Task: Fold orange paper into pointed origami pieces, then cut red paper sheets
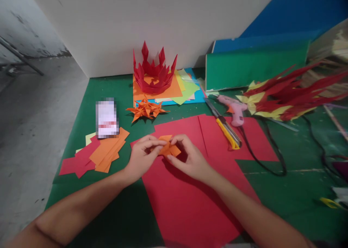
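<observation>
Between my hands is a partly folded piece of orange paper (174, 151), above a sheet of red paper (195, 204). My left hand (143, 153) pinches its left side between thumb and fingers. On the other side my right hand (190, 159) grips the paper's edge, thumb low and index finger on top. Some of the folds are covered by my fingers. Just beyond lie several orange folded paper stars (146, 109). A red folded-paper crown (154, 77) stands behind them on coloured sheets (176, 92).
A phone (107, 117) and orange and red paper strips (108, 150) lie at left. To the right are a yellow utility knife (225, 130), a pink glue gun (235, 110) with a black cord, and red-yellow paper pieces (285, 95). A green board (255, 66) stands behind.
</observation>
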A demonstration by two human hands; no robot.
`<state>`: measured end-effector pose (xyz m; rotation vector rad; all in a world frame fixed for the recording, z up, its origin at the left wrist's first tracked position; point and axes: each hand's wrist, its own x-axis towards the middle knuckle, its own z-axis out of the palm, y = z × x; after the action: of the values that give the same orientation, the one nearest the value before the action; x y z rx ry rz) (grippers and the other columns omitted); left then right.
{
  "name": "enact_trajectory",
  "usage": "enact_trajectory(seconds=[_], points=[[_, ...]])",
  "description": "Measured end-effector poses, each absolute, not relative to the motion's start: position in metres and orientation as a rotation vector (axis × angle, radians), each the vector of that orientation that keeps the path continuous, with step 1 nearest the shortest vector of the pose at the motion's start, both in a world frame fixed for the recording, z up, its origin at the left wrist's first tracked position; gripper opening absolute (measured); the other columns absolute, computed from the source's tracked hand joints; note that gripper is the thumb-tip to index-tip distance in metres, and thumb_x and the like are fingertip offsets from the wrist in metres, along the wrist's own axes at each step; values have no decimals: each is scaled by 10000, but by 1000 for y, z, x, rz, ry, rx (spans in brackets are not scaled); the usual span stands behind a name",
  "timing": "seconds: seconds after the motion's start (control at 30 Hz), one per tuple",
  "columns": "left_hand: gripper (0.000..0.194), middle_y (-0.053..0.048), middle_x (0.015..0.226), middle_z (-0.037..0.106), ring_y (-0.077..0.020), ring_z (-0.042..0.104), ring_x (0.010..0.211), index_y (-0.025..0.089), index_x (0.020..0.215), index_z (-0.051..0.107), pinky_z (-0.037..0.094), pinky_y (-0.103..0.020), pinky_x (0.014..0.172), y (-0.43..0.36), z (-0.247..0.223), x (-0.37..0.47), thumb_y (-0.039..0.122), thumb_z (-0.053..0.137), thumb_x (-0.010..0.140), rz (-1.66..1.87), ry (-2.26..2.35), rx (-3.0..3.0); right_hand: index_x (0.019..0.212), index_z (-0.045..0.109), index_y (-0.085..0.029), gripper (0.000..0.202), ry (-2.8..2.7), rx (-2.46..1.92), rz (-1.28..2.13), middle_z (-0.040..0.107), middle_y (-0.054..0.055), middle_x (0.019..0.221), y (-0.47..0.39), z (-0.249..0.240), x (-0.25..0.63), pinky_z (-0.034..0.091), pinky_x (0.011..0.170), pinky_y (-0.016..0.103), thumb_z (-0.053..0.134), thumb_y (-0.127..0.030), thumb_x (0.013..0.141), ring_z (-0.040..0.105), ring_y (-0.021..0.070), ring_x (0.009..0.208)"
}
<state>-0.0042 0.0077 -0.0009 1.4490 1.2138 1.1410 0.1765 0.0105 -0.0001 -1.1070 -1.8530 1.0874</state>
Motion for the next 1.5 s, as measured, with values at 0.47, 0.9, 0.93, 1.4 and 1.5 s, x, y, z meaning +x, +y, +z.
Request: enact_trajectory(seconds=[0.47, 0.9, 0.93, 1.4, 1.5], points=[[184, -62, 1020, 675, -168, 623, 1013, 240, 944, 745, 528, -296, 886, 11, -5, -6, 214, 634, 800, 1120, 1184, 1298, 1073, 474, -263, 269, -1938, -1023, 957, 610, 46, 1026, 10, -4, 176, 491, 859, 333, 527, -139, 840, 600, 187, 967], [161, -51, 975, 669, -146, 651, 928, 233, 922, 743, 551, -274, 836, 12, -6, -5, 199, 662, 787, 1261, 1178, 1326, 1116, 509, -263, 304, -1995, -997, 918, 649, 66, 1086, 12, -2, 180, 507, 884, 361, 439, -104, 865, 623, 200, 1025], [158, -50, 971, 669, -144, 653, 923, 230, 918, 742, 553, -273, 831, 13, -7, -5, 194, 663, 786, 1273, 1170, 1327, 1117, 513, -260, 315, -2001, -989, 918, 651, 69, 1090, 12, -1, 180, 509, 883, 363, 432, -97, 860, 625, 201, 1027], [200, -55, 938, 682, -140, 665, 883, 215, 955, 719, 556, -254, 760, 8, -8, -3, 119, 628, 805, 1261, 1182, 1649, 836, 617, -238, 51, -1745, -1159, 915, 683, 31, 854, 11, -3, 176, 518, 772, 328, 573, -212, 830, 650, 180, 812], [205, -53, 932, 688, -137, 664, 871, 215, 966, 711, 552, -256, 771, 7, -7, -2, 109, 617, 818, 1278, 1151, 1741, 811, 612, -230, 30, -1657, -1201, 992, 683, 30, 816, 11, -4, 175, 523, 748, 328, 621, -259, 807, 648, 179, 777]])
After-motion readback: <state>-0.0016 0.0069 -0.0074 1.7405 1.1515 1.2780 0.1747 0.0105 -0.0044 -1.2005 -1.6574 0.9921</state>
